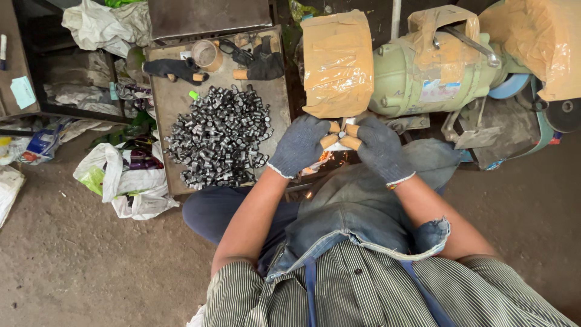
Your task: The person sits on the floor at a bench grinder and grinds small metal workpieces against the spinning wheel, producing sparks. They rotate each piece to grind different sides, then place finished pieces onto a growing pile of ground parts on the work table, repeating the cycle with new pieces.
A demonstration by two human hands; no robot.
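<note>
- Left hand (pixel 299 145) and right hand (pixel 378 148), gloved, pinch a small metal piece (pixel 342 134) together, mostly hidden by fingertips.
- Taped guard (pixel 338 60) conceals grinder wheel; sparks (pixel 330 158) below.
- Metal cylinders (pixel 218 136) heaped on tray (pixel 163 103), left.

Dusty concrete floor (pixel 85 266), cluttered shelving (pixel 36 91)

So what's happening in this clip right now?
A seated person presses a small metal piece against a bench grinder with both gloved hands: left hand, right hand. Sparks fly just below. A pile of small metal cylinders lies on a tray to the left.
</note>
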